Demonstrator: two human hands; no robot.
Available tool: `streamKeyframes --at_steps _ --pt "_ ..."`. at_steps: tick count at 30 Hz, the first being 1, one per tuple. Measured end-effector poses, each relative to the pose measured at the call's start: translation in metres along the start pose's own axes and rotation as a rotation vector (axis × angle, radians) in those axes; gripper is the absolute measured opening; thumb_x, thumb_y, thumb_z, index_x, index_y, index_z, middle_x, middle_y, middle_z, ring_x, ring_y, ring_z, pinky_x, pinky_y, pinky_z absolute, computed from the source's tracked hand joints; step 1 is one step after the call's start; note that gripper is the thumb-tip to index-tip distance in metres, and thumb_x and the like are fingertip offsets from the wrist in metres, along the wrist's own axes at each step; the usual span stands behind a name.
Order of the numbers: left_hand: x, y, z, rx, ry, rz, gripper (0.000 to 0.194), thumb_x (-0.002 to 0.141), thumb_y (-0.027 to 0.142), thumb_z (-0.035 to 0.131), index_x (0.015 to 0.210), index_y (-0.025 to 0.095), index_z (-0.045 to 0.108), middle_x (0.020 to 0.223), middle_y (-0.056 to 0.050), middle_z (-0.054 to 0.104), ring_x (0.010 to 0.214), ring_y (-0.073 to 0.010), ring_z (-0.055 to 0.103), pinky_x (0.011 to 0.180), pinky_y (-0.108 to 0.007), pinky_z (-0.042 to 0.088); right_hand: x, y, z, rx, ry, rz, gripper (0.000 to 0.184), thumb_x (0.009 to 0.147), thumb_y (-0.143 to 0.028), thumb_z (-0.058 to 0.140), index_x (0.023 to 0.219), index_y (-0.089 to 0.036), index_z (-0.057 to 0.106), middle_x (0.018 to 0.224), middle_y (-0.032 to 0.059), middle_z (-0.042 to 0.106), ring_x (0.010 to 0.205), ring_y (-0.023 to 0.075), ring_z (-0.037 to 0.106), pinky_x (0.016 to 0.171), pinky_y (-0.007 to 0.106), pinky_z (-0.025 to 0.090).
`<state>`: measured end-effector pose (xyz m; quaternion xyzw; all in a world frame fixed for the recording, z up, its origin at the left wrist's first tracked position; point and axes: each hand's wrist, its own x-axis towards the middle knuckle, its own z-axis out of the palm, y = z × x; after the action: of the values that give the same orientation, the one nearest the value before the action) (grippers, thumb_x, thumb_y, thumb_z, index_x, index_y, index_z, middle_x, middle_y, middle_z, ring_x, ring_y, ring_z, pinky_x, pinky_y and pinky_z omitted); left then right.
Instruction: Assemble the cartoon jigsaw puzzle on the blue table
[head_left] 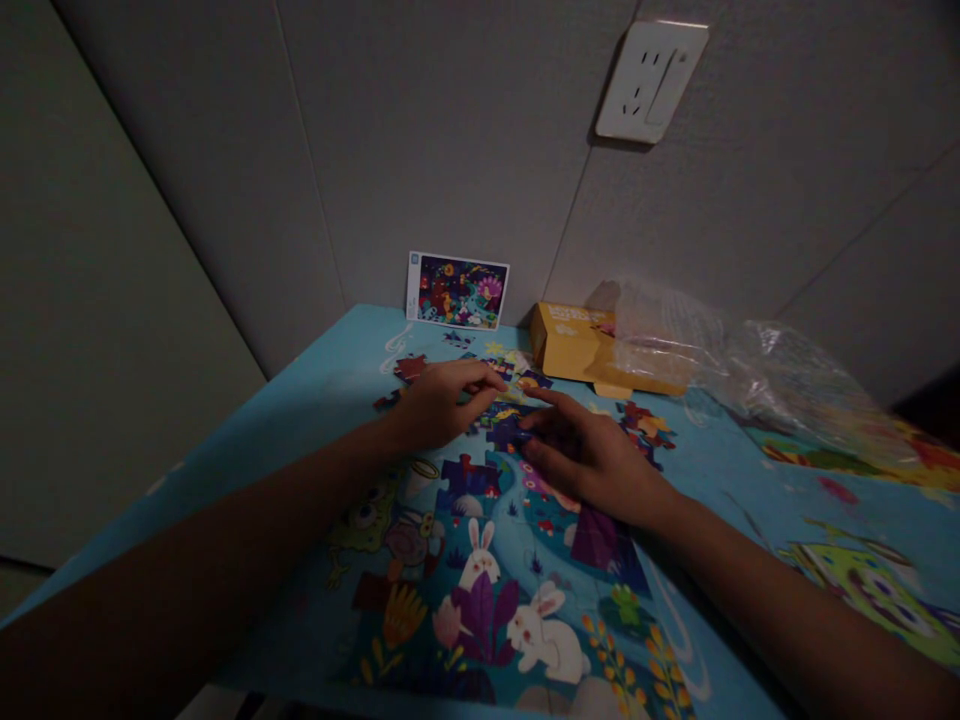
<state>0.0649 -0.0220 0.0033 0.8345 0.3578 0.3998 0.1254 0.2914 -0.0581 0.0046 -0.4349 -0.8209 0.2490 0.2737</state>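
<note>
A partly joined jigsaw puzzle [480, 600] lies on the table, with two white rabbits, plants and a winding blue stream. My left hand [454, 395] hovers over its far edge, fingers bent together and thumb close under them; whatever they may pinch is hidden. Opposite it, my right hand [589, 450] has its index finger stretched toward loose pieces. Between its thumb and middle finger shows a small dark blue puzzle piece [521, 436]. Several loose pieces lie past my left hand, among them a reddish piece [410, 368]. A joined cluster of pieces [645, 428] sits right of my right hand.
Against the wall leans a picture card [459, 290] of the puzzle scene. A yellow box [574, 345] and a crumpled clear plastic bag [675, 335] stand at the back right. The table has a blue cartoon-printed cover [300, 400]. A socket [652, 80] is on the wall.
</note>
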Motion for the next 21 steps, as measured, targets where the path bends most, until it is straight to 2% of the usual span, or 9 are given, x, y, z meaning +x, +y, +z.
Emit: streamKeyframes --at_steps 3,5,9,12,17,21 --pt "-0.004 0.001 0.003 0.018 -0.154 0.16 0.016 0.088 0.02 0.055 0.093 0.014 0.069 0.09 -0.008 0.071 0.086 -0.0179 0.064 0.08 -0.03 0.048 0.0 -0.002 -0.001 -0.107 -0.016 -0.018 0.046 0.086 -0.033 0.06 0.129 -0.019 0.058 0.101 0.0093 0.07 0.079 0.0211 0.064 0.072 0.037 0.051" --pt "-0.006 -0.001 0.003 0.088 -0.212 0.178 0.019 0.087 0.024 0.061 0.1 0.013 0.069 0.094 -0.009 0.069 0.092 -0.0207 0.061 0.085 -0.034 0.047 0.001 -0.002 -0.002 -0.153 -0.024 -0.025 0.039 0.085 -0.034 0.059 0.121 -0.02 0.065 0.097 0.0097 0.069 0.083 0.0231 0.064 0.075 0.039 0.05" --pt "-0.008 -0.003 -0.002 0.282 -0.305 0.046 0.035 0.08 0.037 0.07 0.109 0.018 0.069 0.105 -0.011 0.064 0.101 -0.0274 0.055 0.089 -0.043 0.042 0.001 -0.002 -0.003 -0.166 -0.018 -0.044 0.033 0.085 -0.034 0.059 0.114 -0.021 0.068 0.096 0.0088 0.069 0.085 0.023 0.064 0.077 0.039 0.05" --pt "-0.009 -0.002 -0.004 0.322 -0.352 -0.014 0.027 0.083 0.029 0.064 0.109 0.023 0.069 0.109 -0.009 0.061 0.105 -0.0286 0.052 0.089 -0.045 0.039 0.001 -0.001 -0.003 -0.161 -0.026 -0.053 0.029 0.086 -0.031 0.058 0.112 -0.022 0.068 0.096 0.0079 0.07 0.085 0.0222 0.064 0.077 0.038 0.051" --pt "-0.01 -0.006 -0.001 0.445 -0.284 -0.139 0.034 0.078 0.013 0.056 0.108 0.025 0.068 0.111 -0.009 0.061 0.108 -0.0308 0.049 0.089 -0.048 0.038 0.002 0.001 -0.003 -0.162 -0.041 -0.074 0.027 0.087 -0.029 0.058 0.111 -0.021 0.068 0.098 0.0085 0.07 0.088 0.0226 0.064 0.08 0.039 0.05" --pt "-0.01 -0.016 -0.001 0.558 -0.178 -0.311 0.035 0.068 0.015 0.064 0.101 0.022 0.069 0.11 -0.01 0.062 0.108 -0.034 0.048 0.091 -0.052 0.037 0.002 0.003 -0.002 -0.152 -0.045 -0.089 0.025 0.088 -0.029 0.057 0.109 -0.02 0.068 0.1 0.0086 0.07 0.09 0.0228 0.064 0.082 0.04 0.05"
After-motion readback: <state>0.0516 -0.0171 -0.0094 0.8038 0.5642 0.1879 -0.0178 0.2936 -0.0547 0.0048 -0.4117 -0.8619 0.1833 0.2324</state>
